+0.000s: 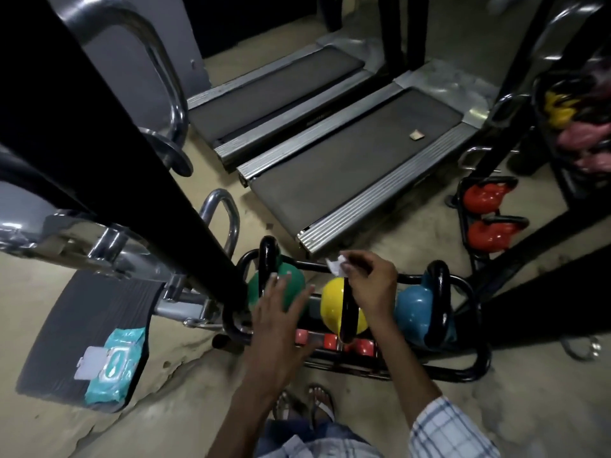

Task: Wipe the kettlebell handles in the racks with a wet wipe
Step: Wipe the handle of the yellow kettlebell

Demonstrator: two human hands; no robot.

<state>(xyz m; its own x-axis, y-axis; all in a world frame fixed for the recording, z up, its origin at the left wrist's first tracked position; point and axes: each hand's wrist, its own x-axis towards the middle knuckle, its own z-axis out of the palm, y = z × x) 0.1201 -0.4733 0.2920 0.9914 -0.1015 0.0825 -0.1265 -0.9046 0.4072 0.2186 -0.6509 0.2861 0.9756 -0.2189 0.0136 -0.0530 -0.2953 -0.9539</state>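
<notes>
A low black rack [476,368] on the floor carries a green kettlebell [291,279], a yellow kettlebell [332,302] and a blue kettlebell [413,309], each with a black handle. My right hand [370,282] pinches a small white wet wipe [335,264] just above the top of the yellow kettlebell's handle [347,312]. My left hand [281,312] hovers with spread fingers over the green kettlebell, beside its handle [267,259]. The blue kettlebell's handle [439,292] stands free to the right.
A teal wet-wipe pack [114,368] with its lid flipped up lies on a grey machine plate at lower left. Two treadmills [347,166] lie beyond the rack. Two red kettlebells [486,216] sit in another rack at right. A black post [139,170] crosses the left.
</notes>
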